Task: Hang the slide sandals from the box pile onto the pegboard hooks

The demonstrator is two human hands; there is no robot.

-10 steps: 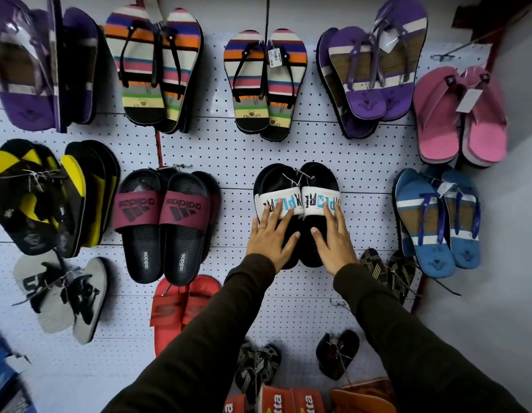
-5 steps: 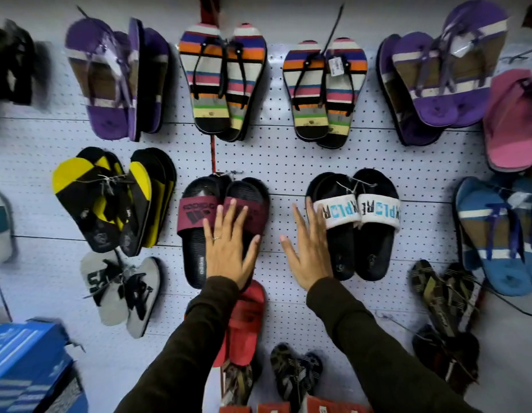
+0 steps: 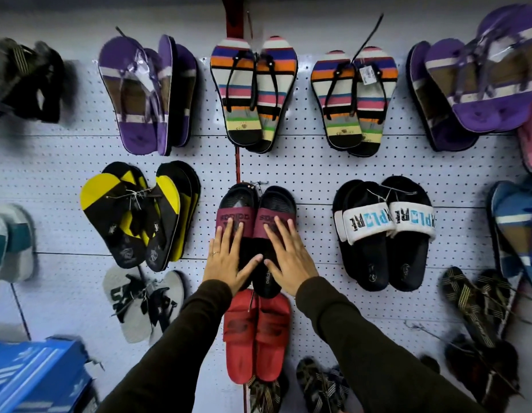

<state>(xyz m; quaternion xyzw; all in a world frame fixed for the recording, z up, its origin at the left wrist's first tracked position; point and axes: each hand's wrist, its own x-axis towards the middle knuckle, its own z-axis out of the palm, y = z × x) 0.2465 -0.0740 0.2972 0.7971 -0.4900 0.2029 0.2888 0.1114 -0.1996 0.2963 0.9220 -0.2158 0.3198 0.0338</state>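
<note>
Head view | your left hand point(image 3: 226, 260) and right hand point(image 3: 288, 257) lie flat, fingers spread, on maroon-strap slides point(image 3: 256, 234) hanging from a pegboard point(image 3: 312, 171) hook | light, bendy foam, likely swings; grip by the straps

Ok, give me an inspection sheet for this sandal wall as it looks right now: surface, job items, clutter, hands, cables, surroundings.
Surface: white pegboard, upright, with a red vertical strip down its middle.
Job's things: black slides with maroon straps hang on a hook; black slides with white straps hang to their right; red slides hang below.
Clutter: striped flip-flops, purple flip-flops and yellow-black flip-flops fill neighbouring hooks.
Grippers: left hand and right hand lie flat, fingers spread, on the maroon-strapped pair.
Cables: nothing seen.
Surroundings: blue shoe box at lower left; edges of the view are blurred.
</note>
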